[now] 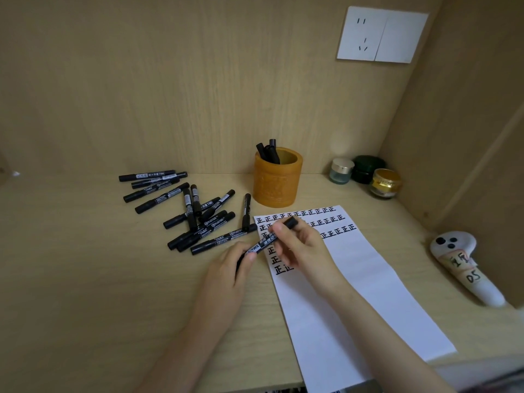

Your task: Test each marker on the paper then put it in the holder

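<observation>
Your left grip (226,269) and right grip (302,246) pinch one marker (262,243) over the paper (368,293); tabletop (71,265) spreads leftward, wall (198,80) beyond.

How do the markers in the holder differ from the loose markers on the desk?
The markers in the holder stand leaning; the loose markers lie flat on the desk. The holder's markers are few and half hidden; the loose markers are many, overlapping, fully visible. Both are black.
</observation>
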The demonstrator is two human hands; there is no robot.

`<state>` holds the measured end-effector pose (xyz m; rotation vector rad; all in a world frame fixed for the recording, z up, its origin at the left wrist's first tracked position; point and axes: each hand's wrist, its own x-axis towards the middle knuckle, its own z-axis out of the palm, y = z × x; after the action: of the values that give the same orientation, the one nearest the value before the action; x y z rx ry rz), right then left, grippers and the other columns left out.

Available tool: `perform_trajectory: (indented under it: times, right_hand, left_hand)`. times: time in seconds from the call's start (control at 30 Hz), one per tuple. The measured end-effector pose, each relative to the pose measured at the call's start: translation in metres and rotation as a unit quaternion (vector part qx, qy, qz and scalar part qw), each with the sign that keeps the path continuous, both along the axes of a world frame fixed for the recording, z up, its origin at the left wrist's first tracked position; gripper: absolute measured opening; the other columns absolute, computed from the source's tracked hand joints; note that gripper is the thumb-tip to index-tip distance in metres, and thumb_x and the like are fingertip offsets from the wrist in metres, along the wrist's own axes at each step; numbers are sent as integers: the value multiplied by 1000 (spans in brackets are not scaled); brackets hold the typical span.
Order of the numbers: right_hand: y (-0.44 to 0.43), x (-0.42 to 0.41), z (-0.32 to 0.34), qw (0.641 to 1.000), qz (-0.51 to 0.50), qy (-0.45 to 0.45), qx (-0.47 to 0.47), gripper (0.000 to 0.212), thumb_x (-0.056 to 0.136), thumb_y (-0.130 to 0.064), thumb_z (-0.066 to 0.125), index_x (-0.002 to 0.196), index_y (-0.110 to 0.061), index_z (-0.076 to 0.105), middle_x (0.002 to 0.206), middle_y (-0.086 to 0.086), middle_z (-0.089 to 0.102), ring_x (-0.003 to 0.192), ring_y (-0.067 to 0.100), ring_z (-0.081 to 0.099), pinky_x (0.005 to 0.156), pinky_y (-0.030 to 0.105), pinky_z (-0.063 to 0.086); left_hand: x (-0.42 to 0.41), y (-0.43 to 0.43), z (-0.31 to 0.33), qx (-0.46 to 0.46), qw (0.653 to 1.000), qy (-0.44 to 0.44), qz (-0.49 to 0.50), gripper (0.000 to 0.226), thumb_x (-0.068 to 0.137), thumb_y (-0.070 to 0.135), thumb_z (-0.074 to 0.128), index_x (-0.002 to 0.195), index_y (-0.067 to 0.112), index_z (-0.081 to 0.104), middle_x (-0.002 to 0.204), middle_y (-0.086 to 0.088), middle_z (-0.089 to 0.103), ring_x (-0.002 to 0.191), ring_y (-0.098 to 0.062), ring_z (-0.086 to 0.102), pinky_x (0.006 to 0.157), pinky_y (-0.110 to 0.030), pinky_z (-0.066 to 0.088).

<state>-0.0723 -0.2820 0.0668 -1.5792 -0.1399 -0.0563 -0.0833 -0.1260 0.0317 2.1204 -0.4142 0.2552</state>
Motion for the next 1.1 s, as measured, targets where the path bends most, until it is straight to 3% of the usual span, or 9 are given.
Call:
perform_trajectory:
  times: [0.17, 0.23, 0.37, 0.5, 0.67, 0.77, 0.87, 0.97, 1.1]
  right_hand:
    - [-4, -2, 3, 1000, 27, -9, 9, 14, 97, -20, 50, 94, -8, 55, 58, -2, 51, 44, 7, 42, 44, 14, 32]
    - [-6, -3, 4, 999, 33, -16, 10, 14, 96, -22, 50, 93, -10, 57, 58, -2, 51, 45, 8, 42, 44, 14, 31]
    - [-7, -6, 3, 999, -25, -18, 31, 17, 95, -23, 53, 93, -6, 56, 56, -1, 50, 42, 9, 41, 42, 15, 31]
    - [-29, -3, 5, 984, -126, 19, 125, 24, 97, -33, 50, 87, -11, 52, 53, 1, 49, 40, 13, 42, 39, 18, 28]
    - [-59, 4, 1, 966, -162, 54, 193, 28, 93, -25, 59, 69, -19, 45, 49, -2, 38, 41, 12, 37, 38, 20, 23]
    - [-71, 6, -4, 953, -168, 84, 237, 19, 94, -20, 52, 77, -14, 46, 48, -3, 33, 40, 11, 33, 35, 19, 23]
    - [-78, 3, -7, 960, -159, 93, 213, 27, 94, -21, 44, 99, -5, 66, 54, 6, 53, 45, 16, 50, 39, 19, 28]
    - [-80, 0, -10, 968, -133, 114, 179, 34, 98, -26, 41, 100, -3, 66, 74, 16, 72, 61, 20, 69, 36, 18, 31]
    - [-81, 0, -13, 974, -197, 97, 60, 21, 82, -30, 73, 76, -12, 66, 59, 6, 59, 51, 16, 52, 40, 17, 30]
  left_hand:
    - [-1, 2, 2, -10, 999, 29, -12, 14, 97, 37, 39, 98, 37, 53, 59, 22, 53, 50, 1, 46, 48, -15, 33]
    - [-3, 1, 5, -19, 999, 41, -22, 12, 97, 36, 40, 97, 38, 52, 61, 29, 54, 51, 5, 47, 49, -13, 34]
    - [-6, -3, 7, -48, 996, 66, -27, 10, 95, 38, 41, 101, 45, 45, 88, 27, 57, 76, 18, 51, 61, -6, 36]
    - [-6, -2, 3, -53, 997, 44, -18, 21, 98, 28, 37, 117, 35, 41, 78, 13, 49, 55, 0, 43, 55, -15, 34]
    - [-4, -1, -2, -55, 996, 56, -48, 26, 99, 24, 37, 114, 45, 38, 88, 14, 54, 87, 0, 53, 78, -12, 39]
    - [-3, -1, -1, -60, 993, 75, -62, 29, 94, 28, 48, 112, 48, 40, 97, 26, 59, 101, 5, 55, 90, -19, 42]
    - [-2, -2, 0, -62, 991, 88, -78, 31, 88, 26, 60, 108, 46, 48, 98, 26, 64, 100, 5, 58, 95, -29, 46]
    - [-2, -3, 0, -55, 988, 102, -99, 29, 82, 19, 68, 101, 38, 57, 97, 25, 67, 97, 5, 61, 95, -32, 48]
    - [-2, -2, -1, -36, 988, 96, -113, 22, 78, 21, 72, 94, 36, 68, 97, 26, 68, 92, 7, 62, 88, -22, 51]
